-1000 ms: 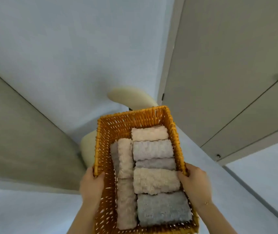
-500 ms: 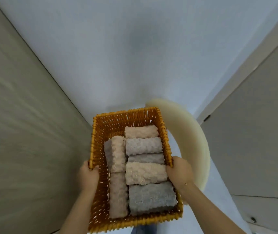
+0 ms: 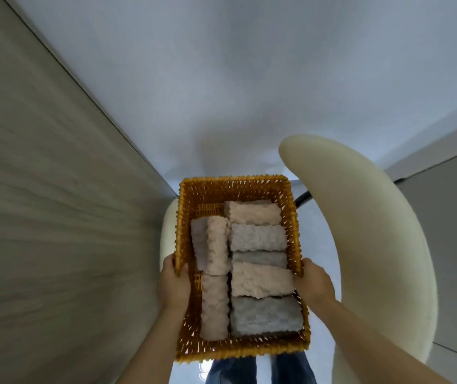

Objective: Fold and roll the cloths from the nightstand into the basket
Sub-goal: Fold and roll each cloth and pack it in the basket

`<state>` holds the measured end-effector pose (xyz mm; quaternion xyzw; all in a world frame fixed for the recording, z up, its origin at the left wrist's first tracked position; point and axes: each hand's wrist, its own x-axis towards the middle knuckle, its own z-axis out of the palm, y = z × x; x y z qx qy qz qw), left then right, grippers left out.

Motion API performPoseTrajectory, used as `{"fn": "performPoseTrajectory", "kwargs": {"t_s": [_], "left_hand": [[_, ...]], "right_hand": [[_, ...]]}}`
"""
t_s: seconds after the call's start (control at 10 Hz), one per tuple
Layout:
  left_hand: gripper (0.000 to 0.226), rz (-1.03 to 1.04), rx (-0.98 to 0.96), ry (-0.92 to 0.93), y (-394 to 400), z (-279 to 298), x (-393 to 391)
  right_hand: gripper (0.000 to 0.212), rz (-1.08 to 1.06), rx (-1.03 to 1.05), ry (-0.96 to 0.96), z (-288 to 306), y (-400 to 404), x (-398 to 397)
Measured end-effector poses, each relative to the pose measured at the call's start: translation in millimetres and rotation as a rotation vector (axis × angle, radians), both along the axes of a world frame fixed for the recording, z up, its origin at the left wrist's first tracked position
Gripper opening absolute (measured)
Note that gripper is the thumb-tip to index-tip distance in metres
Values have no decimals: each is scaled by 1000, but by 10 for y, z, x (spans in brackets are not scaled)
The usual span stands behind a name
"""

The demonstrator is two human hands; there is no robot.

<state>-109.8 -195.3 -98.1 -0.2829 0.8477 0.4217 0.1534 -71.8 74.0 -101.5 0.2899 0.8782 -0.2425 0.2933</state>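
Carrying entry, nearest item first. We log blue denim trouser legs (image 3: 260, 368) at the bottom edge, below the load.

Item one: an orange rectangular woven wicker basket (image 3: 238, 349), held in the air in front of us. Our left hand (image 3: 173, 286) grips its left rim and our right hand (image 3: 314, 286) grips its right rim, each thumb hooked over the top edge; the other fingers wrap the outer wall and are hidden from view.

Item two: fluffy rolled cloths in beige and grey (image 3: 260, 282), all inside the basket. Five lie crosswise in a stack along the right side; two beige ones lie lengthwise along the left. A bare patch of weave shows at the far left corner.

Item three: a cream curved upholstered chair back (image 3: 365, 245), just right of the basket and behind it.

Item four: a pale white floor (image 3: 221, 79) beyond, and a beige wood-grain panel (image 3: 41, 217) on the left.

Handling note, our judgement: packing looks finished. We should keep both rims level so the rolls stay tight, and steer past the chair.
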Motion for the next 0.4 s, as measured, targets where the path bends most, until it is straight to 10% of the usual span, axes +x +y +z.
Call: {"fn": "performPoseTrajectory", "kwargs": {"t_s": [0.4], "left_hand": [[31, -40, 166, -85, 118, 507, 386]], "right_hand": [[20, 272, -120, -90, 256, 23, 226]]}}
